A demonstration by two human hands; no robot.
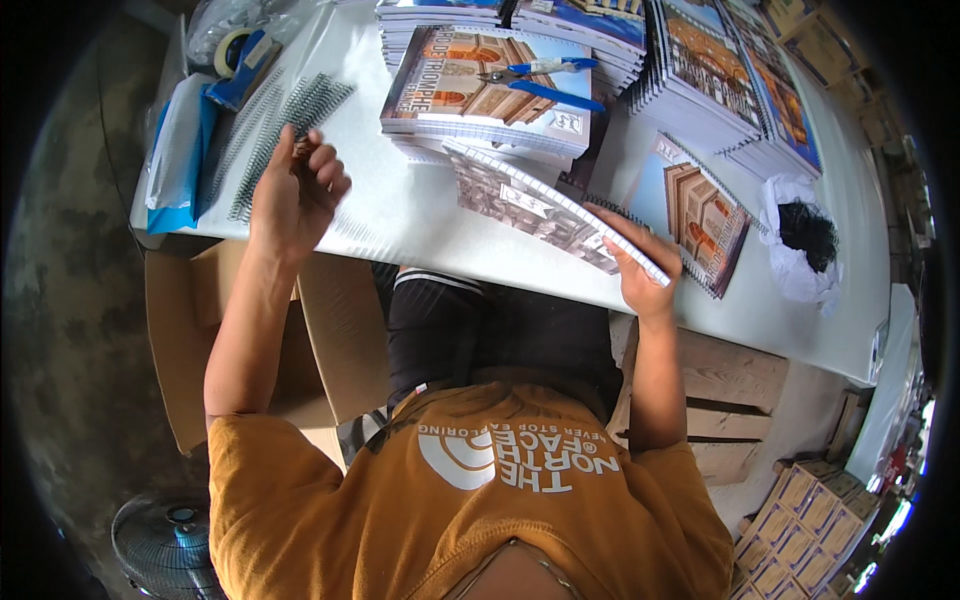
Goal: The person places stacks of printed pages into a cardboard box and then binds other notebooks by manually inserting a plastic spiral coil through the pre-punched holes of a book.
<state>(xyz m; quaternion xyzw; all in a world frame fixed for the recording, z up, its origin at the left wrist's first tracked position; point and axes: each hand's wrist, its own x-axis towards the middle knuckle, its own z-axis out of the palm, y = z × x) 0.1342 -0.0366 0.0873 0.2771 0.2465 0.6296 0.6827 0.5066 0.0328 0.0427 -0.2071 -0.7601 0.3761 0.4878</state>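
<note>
My right hand (645, 262) grips the near right end of a notebook (540, 212), with its thumb on the near cover. The notebook tilts up over the table, its white punched edge uppermost and its grey picture cover facing me. My left hand (295, 190) is raised beside a pile of dark spiral binding coils (305, 110), fingers curled in toward the thumb. What lies between those fingers, if anything, is too small to make out. A coil-bound notebook (690, 205) with an arch on its cover lies right of my right hand.
Blue-handled cutting pliers (545, 80) rest on a notebook stack (430, 90); taller stacks (705, 75) stand behind. A white bag of black scraps (808, 240) sits at right. A tape dispenser (243, 70) and plastic-wrapped packs (180, 150) lie left. An open carton (330, 330) stands below the table edge.
</note>
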